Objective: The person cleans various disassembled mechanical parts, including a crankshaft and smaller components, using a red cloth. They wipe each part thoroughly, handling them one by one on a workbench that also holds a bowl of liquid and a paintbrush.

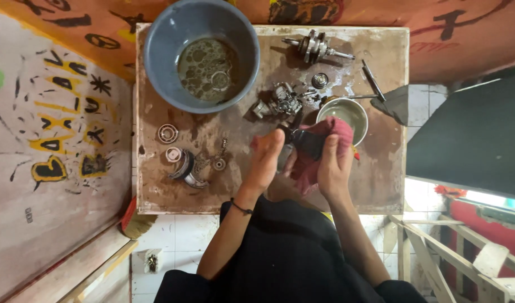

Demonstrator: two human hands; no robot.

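Red rag (324,147) is wrapping a dark metal part (302,140) above the counter (381,168), the right hand (335,168) is pinching cloth around it, the left hand (266,163) is bracing with spread fingers, so wiping seems underway, needing turning next; the part's shape is staying mostly hidden.
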